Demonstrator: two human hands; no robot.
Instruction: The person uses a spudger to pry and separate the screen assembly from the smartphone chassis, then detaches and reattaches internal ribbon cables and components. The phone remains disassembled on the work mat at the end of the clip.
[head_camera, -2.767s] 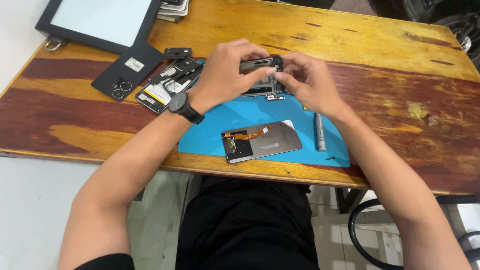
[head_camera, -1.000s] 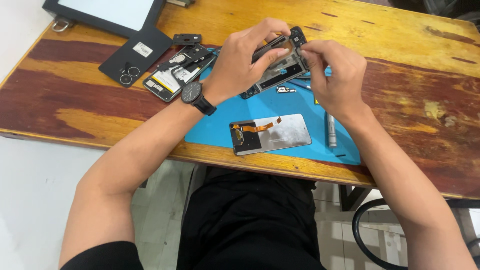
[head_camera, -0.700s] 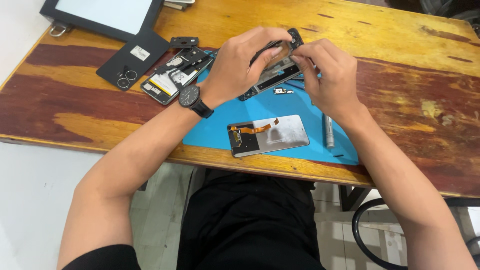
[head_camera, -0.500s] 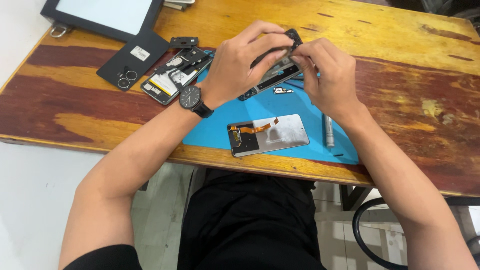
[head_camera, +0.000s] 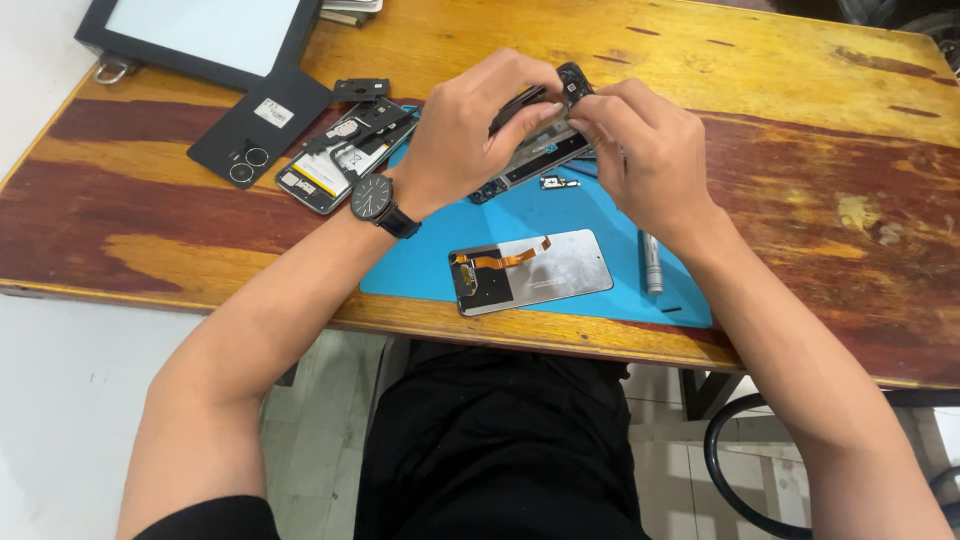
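The left hand (head_camera: 470, 130) and the right hand (head_camera: 645, 150) both pinch tight on a dark phone frame (head_camera: 535, 150), held just above the far edge of the blue mat (head_camera: 420, 270). Near the person, a phone screen (head_camera: 530, 270) lies flat on the mat, with a silver tool (head_camera: 651, 265) just to its right. An open phone (head_camera: 345, 155) and a black back cover (head_camera: 260, 125) lie to the left on the wooden table (head_camera: 800, 120).

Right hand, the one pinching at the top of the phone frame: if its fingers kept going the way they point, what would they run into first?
The right hand points left, so it would likely meet the phone frame it pinches, then the left hand. Depth is uncertain.
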